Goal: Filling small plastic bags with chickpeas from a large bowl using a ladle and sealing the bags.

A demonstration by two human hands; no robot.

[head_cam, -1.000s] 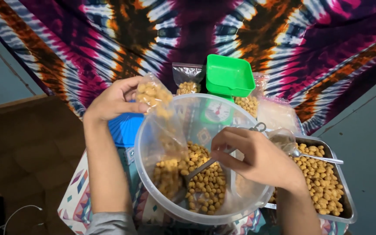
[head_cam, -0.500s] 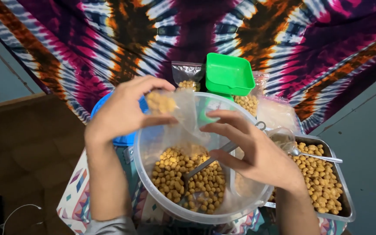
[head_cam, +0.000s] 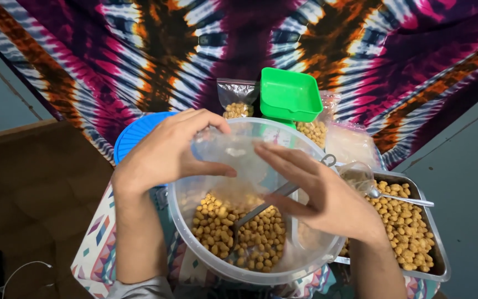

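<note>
**Thin clear bag held over the bowl of yellow pellets**

While both hands meet above the clear plastic bowl, they share one small clear plastic bag, which hangs over the bowl's far half. The left hand has its grip pinched together on the bag's upper left edge, thumb against fingers. The right hand lies with flat fingers along the bag's right side; whether its thumb closes on the film behind, I cannot tell.

To judge by its look, the bag is very light, limp and slippery, so it will likely sag and fold wherever it is unsupported. The mouth edges seem the best places to hold it, one side per hand, since the middle would only crumple. It looks empty or nearly so.

Below it, yellow-brown pellets cover the bowl's bottom, and a metal scoop handle slants up out of them, just under the right hand. A metal tray of the same pellets sits just beside the bowl on the right, with a spoon resting across it. Beyond the bowl stand a green scale pan, filled bags and a blue lid. The scoop handle and the bowl's rim stand closest to the hanging bag.
</note>
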